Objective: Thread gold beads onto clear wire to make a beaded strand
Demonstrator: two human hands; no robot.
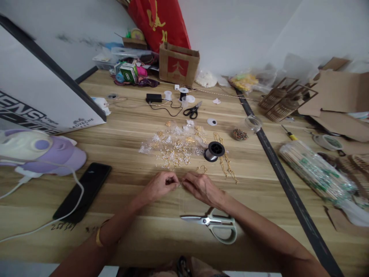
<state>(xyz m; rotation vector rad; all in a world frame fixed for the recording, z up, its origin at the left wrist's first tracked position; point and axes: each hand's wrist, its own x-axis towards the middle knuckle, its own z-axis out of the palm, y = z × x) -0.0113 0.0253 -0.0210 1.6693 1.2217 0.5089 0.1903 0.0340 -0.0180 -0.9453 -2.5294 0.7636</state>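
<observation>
My left hand (163, 184) and my right hand (202, 187) meet just above the wooden table, fingertips almost touching. Each is closed in a pinch. Between them shows a tiny shiny bit, too small to name, and what looks like a thin clear thread hangs below it. Right beyond the hands lies a spread of clear and gold beads (174, 152). A black spool of fine wire or thread (214, 151) stands to the right of the beads, beside a gold chain (227, 163). Pale-green-handled scissors (211, 222) rest below my right hand, partly under the forearm.
At left are a black phone (82, 192), a purple-and-white device (43, 152) with a white cable, and a large box (43, 88). Black scissors (192, 110) lie farther back. A jar of beads (245, 129) and packaged sticks (317, 171) are at right.
</observation>
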